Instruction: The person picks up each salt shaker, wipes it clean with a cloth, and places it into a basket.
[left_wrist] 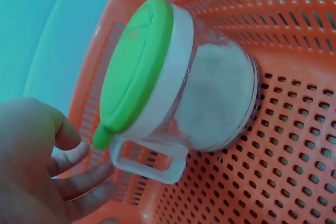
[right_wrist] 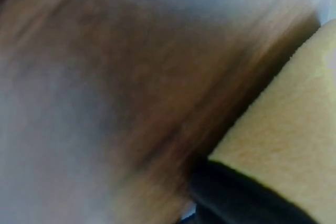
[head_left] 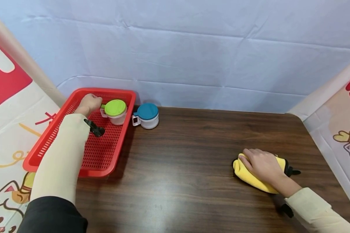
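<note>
A red perforated basket [head_left: 105, 92] sits at the table's far left. Inside its far end stands a clear jar with a green lid [head_left: 115, 111] and a white handle. My left hand [head_left: 89, 103] hovers just left of that handle. In the left wrist view the left hand's fingers [left_wrist: 79, 182] hang loosely bent a short way from the jar [left_wrist: 178, 87], touching nothing. At the right, my right hand [head_left: 261, 163] lies on a bunched yellow cloth [head_left: 250, 179], fingers curled over its left edge. The right wrist view is blurred, showing only yellow cloth [right_wrist: 283, 124].
A second jar with a blue lid [head_left: 147, 116] stands on the dark wooden table [head_left: 178, 155], just right of the basket. A pale blue backdrop runs behind the table. Printed panels stand along the left and right sides.
</note>
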Available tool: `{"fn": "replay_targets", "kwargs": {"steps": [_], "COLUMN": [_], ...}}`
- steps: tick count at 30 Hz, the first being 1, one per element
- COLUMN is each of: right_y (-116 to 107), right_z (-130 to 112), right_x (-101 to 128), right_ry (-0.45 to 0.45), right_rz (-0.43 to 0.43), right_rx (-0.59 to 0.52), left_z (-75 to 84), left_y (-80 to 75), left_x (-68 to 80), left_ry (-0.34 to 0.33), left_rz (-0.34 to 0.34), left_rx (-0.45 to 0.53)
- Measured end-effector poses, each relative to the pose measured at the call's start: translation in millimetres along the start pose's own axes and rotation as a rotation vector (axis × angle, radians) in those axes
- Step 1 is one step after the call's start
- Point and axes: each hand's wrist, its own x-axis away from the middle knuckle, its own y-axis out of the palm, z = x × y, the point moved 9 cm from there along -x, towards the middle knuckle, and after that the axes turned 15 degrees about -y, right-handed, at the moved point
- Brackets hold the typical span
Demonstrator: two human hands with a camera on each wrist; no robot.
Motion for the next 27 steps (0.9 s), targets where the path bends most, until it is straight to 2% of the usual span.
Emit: {"fn": "replay_targets", "kwargs": {"steps": [5,9,14,18,23,27], "right_y": [-1.0,-0.7,0.0,1.1,2.2,2.2], "right_z": [0.2,0.2,0.3,0.9,2.2,2.4], "right_x": [-0.8,-0.8,0.3,0.2,0.4,0.4], "right_ry": [0.000,0.004,0.003,0.006,0.017,0.014], "right_rz": [0.005,0.007,0.007,-0.001,-0.016,-0.016], "right_rx": [0.005,-0.001,-0.004,-0.005,-0.013,-0.014], "left_z": [14.3,22.5,29.5,35.8,46.1,54.1], "left_y": [-3.0,-1.9,6.1,11.8,21.4,26.9], "left_x": [13.7,22.2,28.0,33.0,43.1,50.2], "left_ry": [0.049,0.055,0.037,0.030,0.077,0.111], "left_rz": [0.041,0.066,0.055,0.045,0.035,0.060], "left_rx": [-0.100,-0.166,-0.239,-0.261,-0.343,-0.400]}}
